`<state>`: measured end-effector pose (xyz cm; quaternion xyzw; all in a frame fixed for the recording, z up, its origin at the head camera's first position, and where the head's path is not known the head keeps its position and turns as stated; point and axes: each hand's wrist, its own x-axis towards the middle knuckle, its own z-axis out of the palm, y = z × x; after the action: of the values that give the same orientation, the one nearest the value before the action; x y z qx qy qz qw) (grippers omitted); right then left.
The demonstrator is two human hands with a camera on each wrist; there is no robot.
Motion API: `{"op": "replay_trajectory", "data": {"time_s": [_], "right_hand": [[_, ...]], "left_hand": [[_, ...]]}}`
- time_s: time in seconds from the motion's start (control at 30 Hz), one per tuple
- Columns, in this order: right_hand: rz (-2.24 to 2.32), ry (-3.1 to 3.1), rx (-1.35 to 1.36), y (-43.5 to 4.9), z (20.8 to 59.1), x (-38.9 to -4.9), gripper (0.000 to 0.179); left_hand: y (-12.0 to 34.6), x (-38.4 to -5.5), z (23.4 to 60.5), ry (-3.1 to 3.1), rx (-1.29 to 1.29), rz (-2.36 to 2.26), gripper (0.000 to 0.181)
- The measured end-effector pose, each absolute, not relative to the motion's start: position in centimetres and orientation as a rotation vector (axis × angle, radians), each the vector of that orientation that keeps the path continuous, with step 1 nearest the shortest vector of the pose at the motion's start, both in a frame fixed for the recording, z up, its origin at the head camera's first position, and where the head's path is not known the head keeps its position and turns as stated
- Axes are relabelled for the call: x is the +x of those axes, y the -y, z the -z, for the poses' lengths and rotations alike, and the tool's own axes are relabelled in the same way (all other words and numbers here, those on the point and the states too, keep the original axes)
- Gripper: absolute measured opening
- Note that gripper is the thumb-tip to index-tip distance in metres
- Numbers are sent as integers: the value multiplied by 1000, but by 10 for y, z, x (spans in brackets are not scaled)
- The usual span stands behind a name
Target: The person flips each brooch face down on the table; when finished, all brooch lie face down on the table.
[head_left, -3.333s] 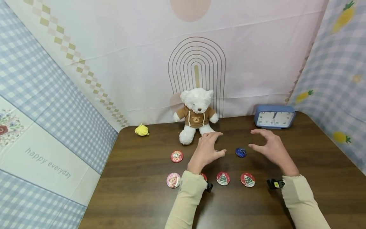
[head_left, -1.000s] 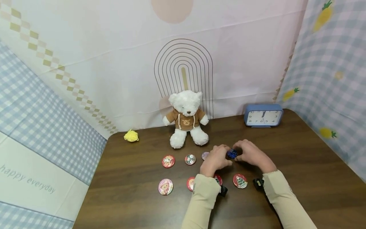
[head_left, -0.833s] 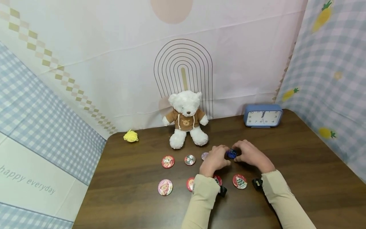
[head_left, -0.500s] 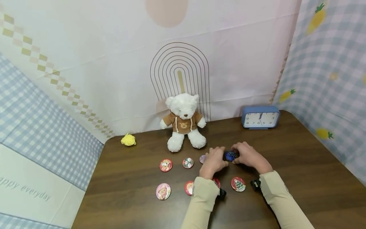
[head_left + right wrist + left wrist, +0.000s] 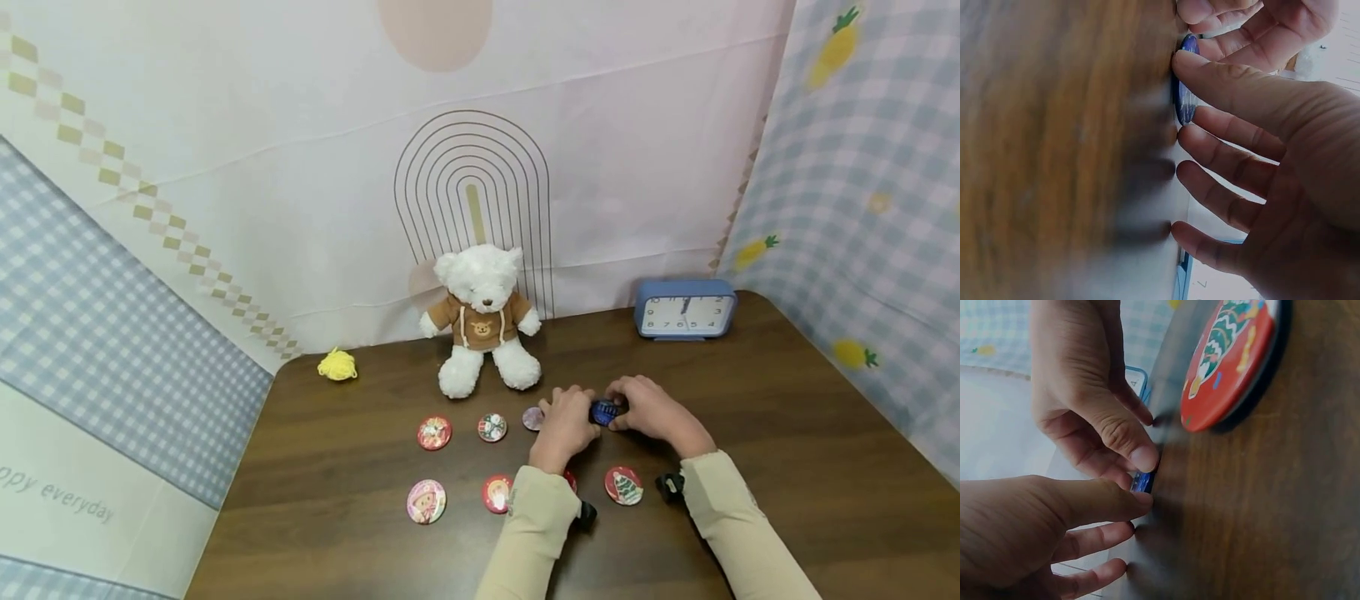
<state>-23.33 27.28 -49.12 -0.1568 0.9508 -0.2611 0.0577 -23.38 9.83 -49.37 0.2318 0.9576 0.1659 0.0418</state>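
Observation:
A small round blue button badge (image 5: pixel 604 412) lies on the wooden table between the two hands. My right hand (image 5: pixel 654 412) holds its right side with thumb and fingertips; in the right wrist view the thumb (image 5: pixel 1192 60) crosses the face of the badge (image 5: pixel 1185 94). From the other side, my left hand (image 5: pixel 566 427) has its thumb and fingers at the badge's left edge. The left wrist view shows the left thumb (image 5: pixel 1138 501) right against a sliver of blue (image 5: pixel 1141 482). Left of the left hand lies a purple badge (image 5: pixel 532 418), slightly overlapped by its fingers.
Further left in that row are a penguin-like badge (image 5: pixel 492 427) and a red badge (image 5: pixel 434 432). The nearer row has a pink badge (image 5: pixel 426 502), a red one (image 5: pixel 497 493), one mostly under the left sleeve, and a tree badge (image 5: pixel 623 485). Behind: teddy bear (image 5: pixel 482 321), clock (image 5: pixel 686 310), yellow yarn (image 5: pixel 337 365).
Both hands, apart and off the badge at first, have come together around the blue badge. Lately the left hand has shifted slightly right, uncovering more of the purple badge. The head view has shifted.

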Motion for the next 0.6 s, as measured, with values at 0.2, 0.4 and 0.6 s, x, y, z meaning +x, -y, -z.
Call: {"op": "replay_trajectory", "data": {"time_s": [0.2,0.4,0.6], "right_hand": [[787,-2870,-475,-270,492,-233,34],[811,-2839,-480,-268,491,-230,37],[843,-2817,-486,-269,491,-230,35]], "left_hand": [[-102,-232,495,-2961,670,-494,33],[-102,-230,497,-2982,681,-455,31],[-100,-229,496,-2984,733,-414,33]]}}
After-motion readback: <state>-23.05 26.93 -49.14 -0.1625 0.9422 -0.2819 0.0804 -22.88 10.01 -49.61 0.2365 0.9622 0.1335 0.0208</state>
